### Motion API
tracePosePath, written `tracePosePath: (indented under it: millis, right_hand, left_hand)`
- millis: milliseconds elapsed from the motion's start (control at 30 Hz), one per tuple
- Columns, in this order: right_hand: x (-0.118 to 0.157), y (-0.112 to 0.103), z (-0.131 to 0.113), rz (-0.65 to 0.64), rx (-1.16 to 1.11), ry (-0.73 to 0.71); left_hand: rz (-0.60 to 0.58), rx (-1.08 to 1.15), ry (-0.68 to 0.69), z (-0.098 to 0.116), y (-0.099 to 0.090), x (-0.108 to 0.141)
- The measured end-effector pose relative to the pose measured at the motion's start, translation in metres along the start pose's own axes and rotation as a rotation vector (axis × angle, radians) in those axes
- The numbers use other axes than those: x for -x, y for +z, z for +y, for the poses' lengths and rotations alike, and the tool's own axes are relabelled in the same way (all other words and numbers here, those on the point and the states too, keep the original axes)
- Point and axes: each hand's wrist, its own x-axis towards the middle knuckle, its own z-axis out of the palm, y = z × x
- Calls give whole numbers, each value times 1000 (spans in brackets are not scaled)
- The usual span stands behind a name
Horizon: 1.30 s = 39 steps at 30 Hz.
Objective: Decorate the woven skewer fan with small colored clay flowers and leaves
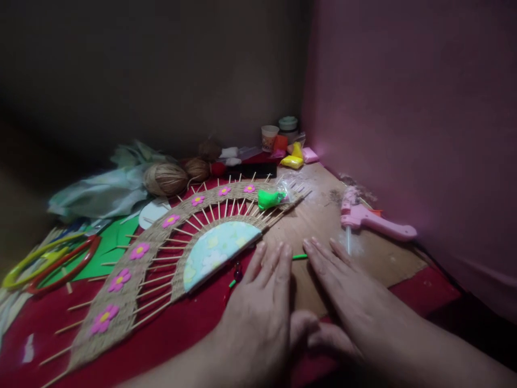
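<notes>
My left hand (262, 302) and my right hand (343, 285) lie flat, palms down, fingers stretched forward over a piece of brown cardboard (379, 258). Between their fingertips shows a thin green clay strip (299, 257), its ends hidden under the fingers. Left of my hands spreads a half-round fan (151, 245) of woven twine on thin sticks, with pink flowers (140, 250) along its band and a pale blue floral centre (218, 248). A bag of green clay (270, 199) rests on the fan's far end. Dark beads (238, 272) sit beside my left fingers.
A pink glue gun (375, 222) lies right of my hands. Yellow-handled and red-handled scissors (64, 264) rest on green sheets (115, 248) at left. Twine balls (165, 179), clay packets (292, 161) and a paper cup (269, 138) stand at the back, near the pink wall (416, 134).
</notes>
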Motion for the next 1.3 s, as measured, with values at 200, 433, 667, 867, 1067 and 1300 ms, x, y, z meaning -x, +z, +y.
tracePosePath:
  millis: [200,433,667,867,1067,1300]
  right_hand:
    - [-8,-8,11,28,14,66]
    - [3,-11,17,0,-78,121]
    - [1,0,2,-35,-107,46]
    - [15,-2,-10,-37,-76,-11]
    - [8,2,-6,-23,-108,32]
    - [-1,3,0,-16,-129,73]
  left_hand:
    - [9,-14,-115,-14,-1,-2]
    - [-1,56,-99,-7,-1,-1]
    - [-3,16,-24,2,2,2]
    - [18,28,34,9,-2,8]
    - [23,3,-28,8,0,5]
    - [25,12,-68,6,2,5]
